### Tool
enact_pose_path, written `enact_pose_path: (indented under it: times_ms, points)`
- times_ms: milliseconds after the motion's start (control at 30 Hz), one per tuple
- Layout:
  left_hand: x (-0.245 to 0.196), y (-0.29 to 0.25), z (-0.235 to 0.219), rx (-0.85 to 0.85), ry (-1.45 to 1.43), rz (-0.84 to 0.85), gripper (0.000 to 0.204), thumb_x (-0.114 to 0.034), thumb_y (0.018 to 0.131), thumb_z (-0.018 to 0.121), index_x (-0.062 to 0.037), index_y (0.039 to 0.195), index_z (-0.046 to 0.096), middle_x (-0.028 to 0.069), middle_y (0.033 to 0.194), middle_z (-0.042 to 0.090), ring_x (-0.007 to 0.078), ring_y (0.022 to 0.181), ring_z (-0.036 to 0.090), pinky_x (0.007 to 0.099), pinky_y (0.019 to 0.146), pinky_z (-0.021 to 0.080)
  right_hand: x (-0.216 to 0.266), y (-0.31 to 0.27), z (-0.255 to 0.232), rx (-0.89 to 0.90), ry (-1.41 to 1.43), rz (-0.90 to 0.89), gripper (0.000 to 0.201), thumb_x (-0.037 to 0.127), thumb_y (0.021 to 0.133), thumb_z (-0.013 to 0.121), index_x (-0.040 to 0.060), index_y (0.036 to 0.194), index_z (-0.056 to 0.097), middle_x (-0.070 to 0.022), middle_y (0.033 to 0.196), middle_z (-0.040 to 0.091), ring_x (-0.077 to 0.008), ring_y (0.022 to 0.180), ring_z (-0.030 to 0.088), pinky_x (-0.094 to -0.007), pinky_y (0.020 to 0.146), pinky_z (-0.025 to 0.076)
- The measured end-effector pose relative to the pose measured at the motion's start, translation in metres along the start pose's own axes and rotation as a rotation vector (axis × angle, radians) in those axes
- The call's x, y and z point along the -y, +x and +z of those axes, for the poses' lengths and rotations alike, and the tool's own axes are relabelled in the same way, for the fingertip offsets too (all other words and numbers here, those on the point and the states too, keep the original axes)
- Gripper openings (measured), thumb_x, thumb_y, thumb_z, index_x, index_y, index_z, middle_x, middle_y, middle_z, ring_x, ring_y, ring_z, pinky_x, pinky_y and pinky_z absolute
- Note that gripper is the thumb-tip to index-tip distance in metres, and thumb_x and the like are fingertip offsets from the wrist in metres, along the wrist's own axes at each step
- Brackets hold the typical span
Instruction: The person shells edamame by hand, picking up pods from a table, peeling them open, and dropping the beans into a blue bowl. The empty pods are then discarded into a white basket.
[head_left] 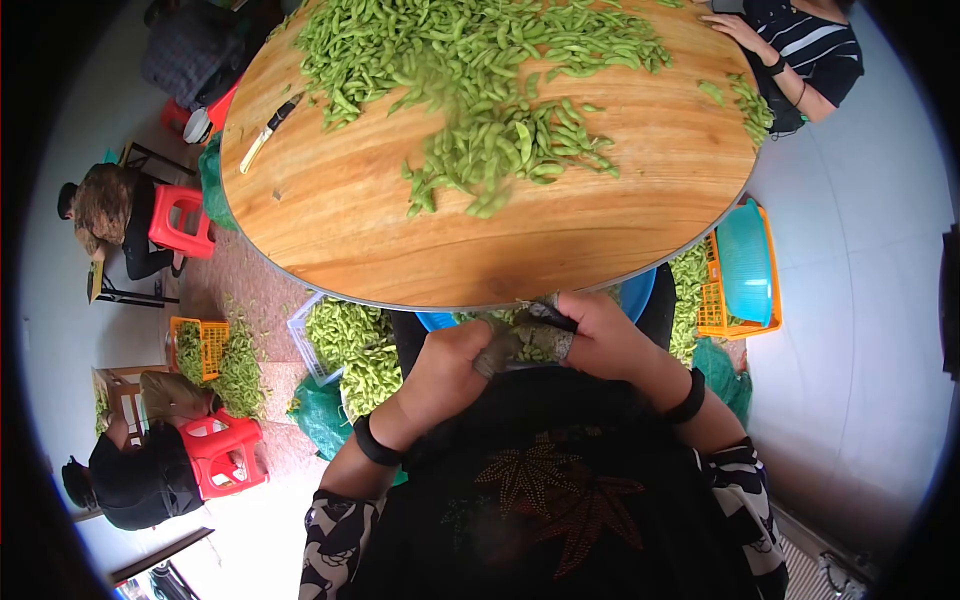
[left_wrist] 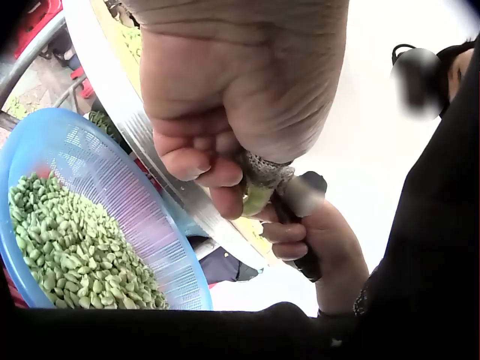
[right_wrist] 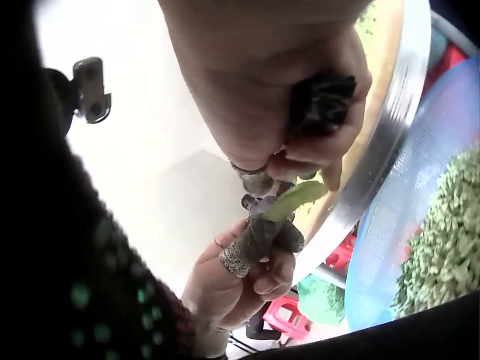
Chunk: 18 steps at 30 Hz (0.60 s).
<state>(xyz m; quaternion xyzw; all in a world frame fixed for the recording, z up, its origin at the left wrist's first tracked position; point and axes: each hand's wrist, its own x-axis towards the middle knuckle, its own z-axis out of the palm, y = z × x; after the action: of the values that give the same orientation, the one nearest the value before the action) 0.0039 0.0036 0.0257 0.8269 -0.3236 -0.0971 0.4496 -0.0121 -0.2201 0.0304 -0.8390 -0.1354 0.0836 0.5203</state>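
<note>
Both hands meet just below the round table's near edge. The left hand (head_left: 447,368), with wrapped thumb and finger, pinches a green bean pod (right_wrist: 296,199), seen in the right wrist view. Curled round a black handle (left_wrist: 306,264) is the right hand (head_left: 612,338); its blade cannot be made out. The pod's end lies close to the right hand's fingertips. Beneath the hands, a blue basket (left_wrist: 174,238) holds shelled green beans (left_wrist: 79,255). A large heap of pods (head_left: 500,140) covers the far and middle part of the wooden table (head_left: 330,210).
A knife (head_left: 268,135) lies at the table's left. Another person's hand (head_left: 735,28) rests at the far right edge. Crates of pods, an orange crate with a teal basket (head_left: 745,265), and red stools (head_left: 182,222) stand around, with people seated at the left.
</note>
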Motion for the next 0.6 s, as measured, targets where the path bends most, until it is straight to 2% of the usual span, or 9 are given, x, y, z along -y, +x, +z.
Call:
enact_pose_path:
  times_ms: [33, 100, 200, 267, 333, 400, 433, 533, 600]
  points:
    - [-0.002, 0.001, -0.003, 0.001, 0.003, 0.002, 0.015, -0.017, 0.093, 0.058, -0.0018, 0.092, 0.059, 0.0084, 0.068, 0.058, 0.0216, 0.060, 0.060, 0.0329, 0.053, 0.045, -0.003, 0.002, 0.002, 0.124, 0.217, 0.098, 0.021, 0.016, 0.083, 0.067, 0.0026, 0.097, 0.060, -0.0154, 0.087, 0.064, -0.0309, 0.079, 0.064, -0.0363, 0.068, 0.050]
    - [-0.006, 0.004, -0.008, 0.139, -0.769, -0.424, 0.019, -0.023, 0.094, 0.058, -0.0042, 0.096, 0.059, 0.0026, 0.067, 0.055, 0.0143, 0.056, 0.053, 0.0271, 0.049, 0.039, -0.004, 0.001, 0.009, 0.050, 0.239, -0.033, 0.023, 0.018, 0.084, 0.067, 0.0028, 0.100, 0.061, -0.0139, 0.088, 0.065, -0.0265, 0.080, 0.065, -0.0338, 0.070, 0.050]
    - [0.007, 0.003, -0.004, 0.263, -1.538, -0.507, 0.021, -0.027, 0.095, 0.056, -0.0064, 0.102, 0.059, 0.0000, 0.074, 0.055, 0.0085, 0.057, 0.048, 0.0213, 0.049, 0.033, -0.007, 0.001, 0.017, -0.049, 0.217, -0.225, 0.027, 0.019, 0.085, 0.068, 0.0026, 0.105, 0.060, -0.0117, 0.090, 0.066, -0.0207, 0.081, 0.065, -0.0309, 0.072, 0.050]
    - [0.013, 0.002, -0.001, 0.269, -1.537, -0.530, 0.019, -0.022, 0.095, 0.056, -0.0053, 0.104, 0.058, 0.0031, 0.077, 0.057, 0.0111, 0.059, 0.051, 0.0236, 0.051, 0.037, -0.007, 0.000, 0.015, -0.082, 0.165, -0.294, 0.029, 0.019, 0.085, 0.068, 0.0023, 0.108, 0.060, -0.0110, 0.090, 0.066, -0.0192, 0.081, 0.065, -0.0304, 0.073, 0.050]
    - [0.012, 0.005, 0.000, 0.278, -1.536, -0.546, 0.018, -0.018, 0.094, 0.057, -0.0043, 0.106, 0.057, 0.0063, 0.080, 0.059, 0.0136, 0.061, 0.054, 0.0258, 0.053, 0.041, -0.001, -0.006, 0.009, 0.013, 0.297, 0.008, 0.031, 0.020, 0.086, 0.068, 0.0010, 0.107, 0.058, -0.0127, 0.090, 0.066, -0.0216, 0.082, 0.065, -0.0311, 0.072, 0.050]
    - [-0.006, 0.011, -0.002, -0.038, -0.233, -0.008, 0.014, -0.007, 0.090, 0.057, -0.0014, 0.104, 0.056, 0.0125, 0.088, 0.062, 0.0211, 0.070, 0.062, 0.0313, 0.064, 0.049, 0.005, -0.003, 0.005, 0.090, 0.375, 0.202, 0.030, 0.020, 0.086, 0.068, 0.0008, 0.106, 0.057, -0.0137, 0.089, 0.065, -0.0232, 0.080, 0.065, -0.0321, 0.071, 0.050]
    - [-0.003, 0.011, 0.001, -0.046, -0.232, -0.006, 0.014, -0.007, 0.090, 0.057, -0.0014, 0.104, 0.056, 0.0125, 0.088, 0.062, 0.0211, 0.070, 0.062, 0.0313, 0.064, 0.049, 0.007, -0.002, 0.005, 0.168, 0.458, 0.399, 0.029, 0.020, 0.086, 0.068, 0.0006, 0.105, 0.056, -0.0146, 0.088, 0.065, -0.0248, 0.079, 0.065, -0.0330, 0.070, 0.050]
    - [0.009, 0.009, 0.009, -0.116, -0.104, 0.096, 0.017, 0.001, 0.086, 0.057, 0.0003, 0.103, 0.056, 0.0166, 0.088, 0.063, 0.0269, 0.082, 0.065, 0.0337, 0.073, 0.050, -0.002, -0.002, 0.026, -0.116, 0.148, -0.087, 0.027, 0.020, 0.085, 0.068, 0.0009, 0.100, 0.056, -0.0151, 0.084, 0.064, -0.0279, 0.075, 0.065, -0.0346, 0.066, 0.050]
    - [0.009, 0.009, 0.014, -0.180, -0.314, -0.097, 0.017, 0.002, 0.086, 0.055, -0.0002, 0.103, 0.058, 0.0167, 0.087, 0.064, 0.0259, 0.083, 0.065, 0.0320, 0.073, 0.050, -0.003, -0.003, 0.030, -0.142, 0.007, -0.180, 0.027, 0.019, 0.084, 0.069, 0.0010, 0.099, 0.057, -0.0151, 0.083, 0.064, -0.0290, 0.074, 0.065, -0.0350, 0.065, 0.050]
